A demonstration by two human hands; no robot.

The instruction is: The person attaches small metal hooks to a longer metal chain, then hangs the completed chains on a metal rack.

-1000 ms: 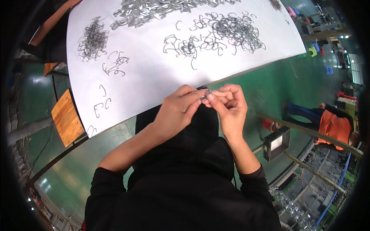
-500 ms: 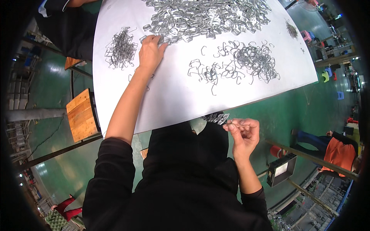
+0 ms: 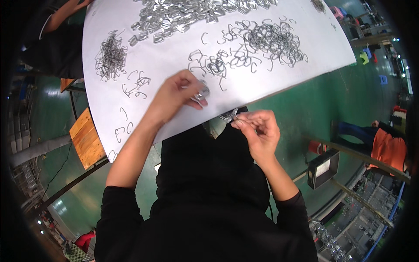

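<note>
My left hand point(image 3: 176, 94) is over the near part of the white table point(image 3: 187, 118). Its fingers are closed on shiny silver metal pieces point(image 3: 201, 91), blurred by motion, which look like the flat buckles in the large pile point(image 3: 174, 17) at the far side. Just past the table's near edge, my right hand point(image 3: 262, 131) pinches a small metal piece whose shape is hard to make out. A cluster of dark and silver metal pieces point(image 3: 226, 117) lies right beside those fingertips, partly hidden by the table edge.
Bent wire hooks form a wide heap point(image 3: 273, 41) right of centre and a denser heap point(image 3: 111, 59) at the left. Loose hooks point(image 3: 137, 85) are scattered nearby. A person's arm point(image 3: 63, 15) shows at the far left. A wooden stool point(image 3: 87, 137) stands left of the table.
My left hand has left the edge of the buckle pile and come nearer and right, now carrying metal pieces. My right hand keeps its pinch; the whole view has shifted.
</note>
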